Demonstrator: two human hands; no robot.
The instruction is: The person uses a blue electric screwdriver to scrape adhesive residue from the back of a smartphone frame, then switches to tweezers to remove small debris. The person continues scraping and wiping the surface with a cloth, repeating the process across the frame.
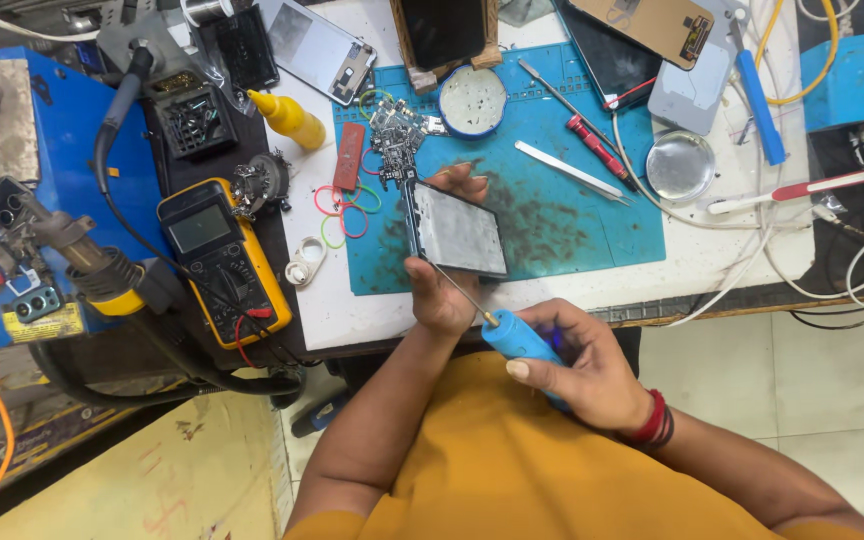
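My left hand (439,292) grips an opened phone frame (457,230), its grey metal inside facing up, held tilted over the near edge of a blue work mat (572,220). My right hand (582,365) is closed around a blue-handled screwdriver (522,340). The thin metal shaft of the screwdriver points up-left, and its tip meets the phone's lower left corner. A bare circuit board (397,140) lies on the mat just beyond the phone.
A yellow multimeter (222,255) and a hot-air tool (82,255) sit at the left. Coloured rubber bands (344,208), a yellow squeeze bottle (290,118), tweezers (570,170), a red screwdriver (597,148), two round dishes, other phone parts and cables surround the mat.
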